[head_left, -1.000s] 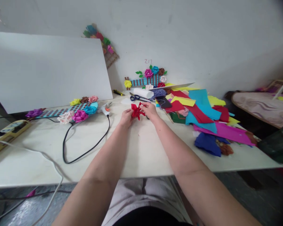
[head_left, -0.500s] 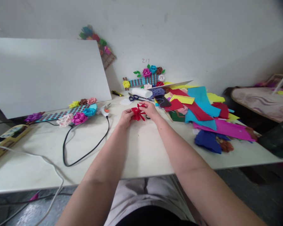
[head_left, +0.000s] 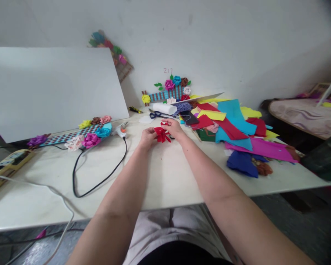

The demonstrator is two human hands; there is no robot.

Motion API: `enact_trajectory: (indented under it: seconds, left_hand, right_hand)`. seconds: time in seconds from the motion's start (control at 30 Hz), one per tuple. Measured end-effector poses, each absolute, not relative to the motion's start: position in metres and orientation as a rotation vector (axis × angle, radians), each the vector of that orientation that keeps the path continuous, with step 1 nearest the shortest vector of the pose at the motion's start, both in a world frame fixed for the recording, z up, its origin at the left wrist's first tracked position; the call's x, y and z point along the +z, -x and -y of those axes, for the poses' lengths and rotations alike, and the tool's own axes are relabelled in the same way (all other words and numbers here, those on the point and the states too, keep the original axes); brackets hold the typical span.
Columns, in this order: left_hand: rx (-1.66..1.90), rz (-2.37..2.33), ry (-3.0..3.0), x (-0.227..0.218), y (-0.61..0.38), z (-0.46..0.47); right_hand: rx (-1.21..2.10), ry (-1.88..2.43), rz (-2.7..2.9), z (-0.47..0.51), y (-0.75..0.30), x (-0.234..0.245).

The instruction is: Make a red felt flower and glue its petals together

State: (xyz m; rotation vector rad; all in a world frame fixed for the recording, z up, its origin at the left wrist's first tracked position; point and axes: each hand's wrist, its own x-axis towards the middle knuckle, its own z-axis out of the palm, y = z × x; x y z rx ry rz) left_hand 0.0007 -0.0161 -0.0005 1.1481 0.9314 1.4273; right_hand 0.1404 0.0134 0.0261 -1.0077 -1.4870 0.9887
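A red paper flower [head_left: 162, 135] with loose, splayed petals is held between my two hands above the white table [head_left: 168, 176]. My left hand [head_left: 148, 137] grips its left side with closed fingers. On the flower's upper right, my right hand [head_left: 173, 128] pinches a petal between thumb and fingers. Just beyond the hands lie dark-handled scissors [head_left: 155, 115] and a white roll [head_left: 164, 108]. A glue gun [head_left: 120, 130] rests to the left of my left hand, its black cord looping across the table.
Coloured paper sheets [head_left: 237, 121] are heaped at the right, near blue crumpled paper [head_left: 242, 163]. A woven panel with paper flowers [head_left: 91, 140] lies at the left, before a large white board [head_left: 55, 88]. A power strip [head_left: 11, 167] sits at the left edge. A yellow cutter [head_left: 135, 109] lies behind.
The petals of the red flower sit slightly differently between my fingers. Both hands keep their hold in nearly the same place, and the view has shifted a little.
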Motion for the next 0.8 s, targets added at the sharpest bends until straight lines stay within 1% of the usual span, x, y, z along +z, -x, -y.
enact_trajectory:
  seconds: [0.37,0.63,0.8]
  left_hand:
    - [1.547,-1.015,-1.168,-0.004,0.002,0.010]
    - [1.694,-1.053,-1.034,-0.004,0.003,0.003]
    - [1.738,-1.037,-1.085,-0.005,0.003,0.001]
  right_hand:
    - [1.052,0.999,1.432,-0.005,-0.139,0.033]
    - [1.095,1.152,1.430,-0.004,-0.143,0.034]
    - [1.243,1.164,1.442,-0.003,-0.143,0.034]
